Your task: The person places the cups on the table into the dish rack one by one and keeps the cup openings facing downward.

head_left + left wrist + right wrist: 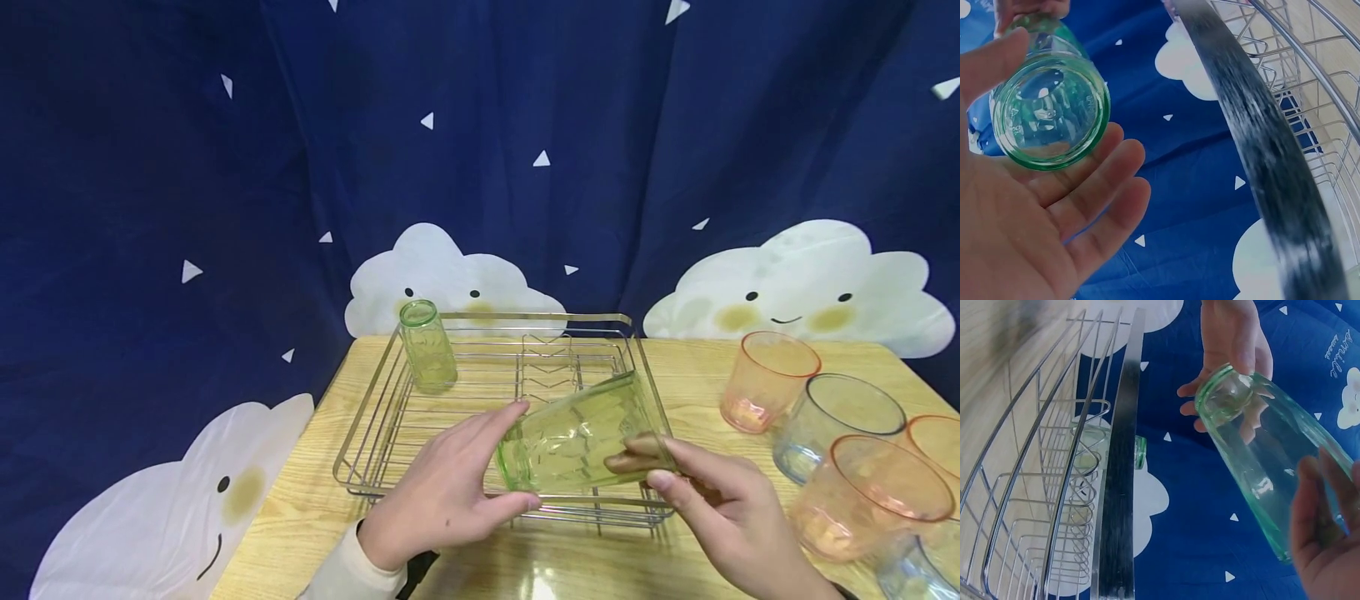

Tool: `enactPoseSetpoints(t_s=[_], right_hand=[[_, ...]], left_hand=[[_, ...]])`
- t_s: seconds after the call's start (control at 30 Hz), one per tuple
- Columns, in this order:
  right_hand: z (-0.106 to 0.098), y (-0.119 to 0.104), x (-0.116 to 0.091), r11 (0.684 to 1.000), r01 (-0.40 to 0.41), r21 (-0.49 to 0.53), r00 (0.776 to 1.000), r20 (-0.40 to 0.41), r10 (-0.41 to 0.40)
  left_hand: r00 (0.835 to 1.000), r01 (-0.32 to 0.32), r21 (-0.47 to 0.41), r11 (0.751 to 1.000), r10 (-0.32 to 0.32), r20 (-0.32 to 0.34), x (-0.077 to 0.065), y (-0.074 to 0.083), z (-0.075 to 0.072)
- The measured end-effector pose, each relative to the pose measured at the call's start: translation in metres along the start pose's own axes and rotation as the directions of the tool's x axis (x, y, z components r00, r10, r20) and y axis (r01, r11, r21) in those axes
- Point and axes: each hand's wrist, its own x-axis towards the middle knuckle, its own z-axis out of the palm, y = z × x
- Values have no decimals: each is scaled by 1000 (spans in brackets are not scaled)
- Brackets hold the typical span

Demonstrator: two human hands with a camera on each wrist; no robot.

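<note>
Pinching the wide mouth of a green glass tumbler [573, 437] with the right hand [742, 508]; spreading the left hand [450, 475] loosely about the narrow base, contact uncertain. Tilting it with long axis crosswise between the two, mouth rightward, at the near right side of a wire dish rack [536, 317] on a wooden desk [292, 508], well apart from a second tumbler [431, 354] in the far left corner.

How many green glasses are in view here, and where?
2. One green glass is tilted between the left hand and right hand, over the near side of the rack; a second green glass is in the rack's far left corner. No hidden ones are apparent.
</note>
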Motion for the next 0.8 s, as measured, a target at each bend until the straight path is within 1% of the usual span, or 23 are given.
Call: enactPoseSetpoints(t_s=[0.07, 0.17, 0.23, 0.3, 0.4, 0.5, 0.6, 0.73, 0.8], right_hand=[[-2, -2, -1, 996, -69, -61, 997, 17, 70], [-5, -5, -2, 975, -140, -172, 988, 42, 149], [-6, -6, -3, 961, -163, -225, 983, 50, 178], [-7, -6, -2, 954, -169, -249, 981, 50, 187], [-7, -8, -2, 942, -214, -260, 972, 41, 232], [-8, -8, -3, 929, -255, -268, 962, 29, 272], [-8, -5, -4, 940, -247, -234, 965, 28, 261], [-8, 1, -7, 956, -217, -197, 973, 32, 227], [-8, 2, -7, 950, -226, -216, 971, 27, 238]], left_hand=[[1000, -5, -2, 1000, 5, -4, -1, -1, 0], [1000, -11, 5, 1000, 11, -12, -2, -3, 0], [1000, -14, 10, 1000, 15, -20, -3, -4, 0], [999, -24, 16, 1000, 24, -37, -4, -5, 0], [996, -49, 19, 999, 51, -75, -4, -7, -1], [989, -82, 14, 997, 83, -121, -4, -8, -2], [982, -106, -2, 994, 105, -156, -5, -9, -3], [977, -120, -21, 993, 115, -179, -5, -10, -5], [977, -117, -35, 993, 109, -184, -5, -10, -6]])
